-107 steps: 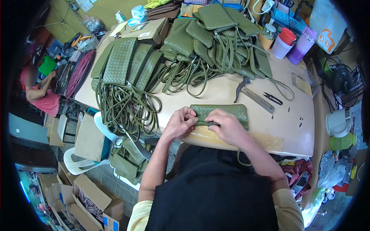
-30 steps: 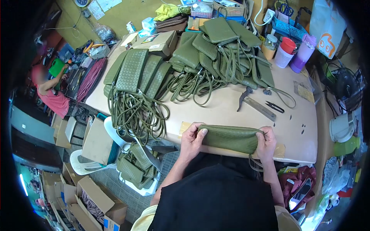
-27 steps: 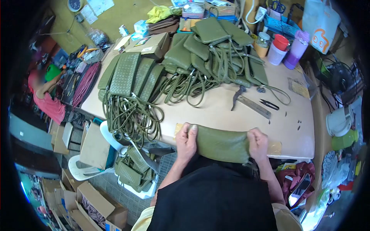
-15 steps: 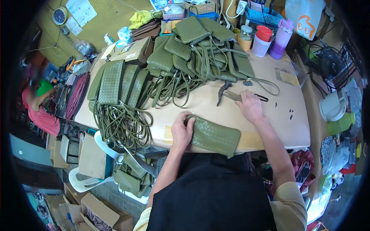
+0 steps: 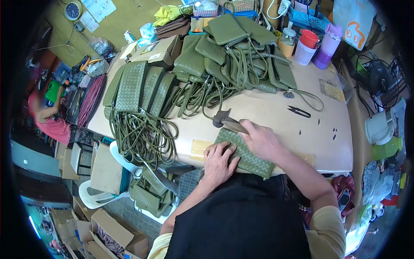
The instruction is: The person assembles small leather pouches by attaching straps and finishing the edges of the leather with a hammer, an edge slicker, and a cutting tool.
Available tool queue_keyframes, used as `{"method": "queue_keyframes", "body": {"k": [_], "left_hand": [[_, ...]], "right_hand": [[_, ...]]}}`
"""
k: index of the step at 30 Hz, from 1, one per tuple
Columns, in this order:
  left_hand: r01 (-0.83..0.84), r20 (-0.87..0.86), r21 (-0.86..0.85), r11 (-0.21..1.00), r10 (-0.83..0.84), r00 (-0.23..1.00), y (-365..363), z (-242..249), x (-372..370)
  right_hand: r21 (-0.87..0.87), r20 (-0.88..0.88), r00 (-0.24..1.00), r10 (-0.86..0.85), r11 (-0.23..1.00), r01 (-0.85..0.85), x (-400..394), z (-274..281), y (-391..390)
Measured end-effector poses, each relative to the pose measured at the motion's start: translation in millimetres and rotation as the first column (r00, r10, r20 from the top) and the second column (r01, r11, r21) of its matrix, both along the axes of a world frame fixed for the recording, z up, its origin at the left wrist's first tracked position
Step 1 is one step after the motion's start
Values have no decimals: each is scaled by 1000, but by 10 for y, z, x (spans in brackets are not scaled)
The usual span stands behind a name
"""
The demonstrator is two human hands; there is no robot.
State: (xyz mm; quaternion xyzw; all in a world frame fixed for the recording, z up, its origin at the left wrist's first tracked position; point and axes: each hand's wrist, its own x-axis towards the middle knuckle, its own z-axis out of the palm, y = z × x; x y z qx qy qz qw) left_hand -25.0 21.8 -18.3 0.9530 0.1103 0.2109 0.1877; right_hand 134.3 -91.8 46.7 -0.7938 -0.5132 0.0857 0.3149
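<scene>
A green woven pouch (image 5: 248, 156) lies at the table's front edge. My left hand (image 5: 219, 163) rests on the pouch's left part, fingers spread and pressing down. My right hand (image 5: 263, 140) is closed round the handle of a hammer (image 5: 222, 118), whose dark head is raised above the pouch's upper left corner. Black thread snips (image 5: 299, 112) lie on the table to the right of the hammer.
Green pouches with straps (image 5: 144, 90) lie at the left, and a larger pile (image 5: 228, 56) stands behind. A purple bottle (image 5: 327, 46) and red cup (image 5: 308, 39) are at the back right. Another person (image 5: 51, 116) is at the far left.
My right hand has taken hold of the hammer and brought it left over the pouch. My left hand has gone from gripping the pouch's edge to lying spread on it.
</scene>
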Motion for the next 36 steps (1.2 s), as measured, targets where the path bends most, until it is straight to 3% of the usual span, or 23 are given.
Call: {"method": "queue_keyframes", "body": {"k": [1, 2, 4, 7, 8, 10, 12, 14, 15, 17, 20, 21, 24, 26, 28, 30, 32, 34, 36], "left_hand": [[-13, -5, 4, 1000, 13, 1000, -5, 2, -17], [-11, -5, 6, 1000, 11, 1000, -4, -4, -42], [-35, 1, 14, 999, 35, 999, 0, -39, -50], [-66, -10, 23, 998, 66, 998, -24, -69, -24], [-60, -7, 25, 998, 60, 998, -16, -86, -17], [-75, 29, 25, 997, 74, 997, -30, -132, -18], [-75, 24, 21, 997, 75, 997, -25, -139, -36], [-72, 21, 19, 997, 72, 997, -43, -117, -19], [-89, 2, 42, 995, 89, 996, -43, -85, -4], [-100, -22, 56, 993, 101, 995, -59, -87, 12], [-91, -38, 50, 995, 93, 995, -20, -83, 5], [-99, -29, 52, 994, 100, 995, -16, -78, 32], [-81, -27, 32, 996, 82, 996, -29, -66, 25], [-107, -21, 42, 993, 108, 994, -37, -90, 10], [-103, -48, 10, 995, 103, 994, -29, -83, 6], [-97, 37, 35, 995, 96, 995, -24, -45, 33], [-111, 107, 49, 993, 105, 989, -89, -33, -10], [-200, 320, -267, 943, 283, 904, -139, -149, -105], [30, 267, -412, 911, 89, 960, -240, -8, -270]], "right_hand": [[-213, 11, 999, 50, 976, -46, 54, -73, 55], [-212, 11, 999, 48, 976, -44, 108, -18, 63], [-420, 25, 996, 86, 905, -67, 248, 196, 54], [-451, 127, 988, 92, 892, -25, 316, 473, 76], [-449, 129, 988, 85, 893, -19, 292, 385, 102], [-259, -8, 997, 81, 962, -81, 215, 53, 144], [-350, -24, 999, 43, 935, -48, 205, 101, 66], [-413, 172, 983, 64, 911, 13, 279, 386, -84], [-411, 173, 983, 55, 911, 21, 249, 377, -96], [-338, -7, 1000, 21, 941, -22, 107, 329, -162], [-412, 83, 995, 56, 911, -17, 91, 85, -371], [-417, 87, 995, 54, 909, -13, 126, 242, -406], [-381, 152, 988, -10, 922, 68, 103, 506, -623], [-70, 35, 982, -188, 979, 190, 15, 275, -953], [-103, 92, 976, -195, 973, 204, 56, -149, -1444], [-126, 153, 968, -199, 967, 219, 80, -128, -1579], [-175, 275, 911, -306, 916, 361, 150, -12, -1597], [-118, 299, 882, -365, 903, 413, 346, -231, -1398], [-91, 290, 861, -418, 883, 460, 436, -339, -1106]]}}
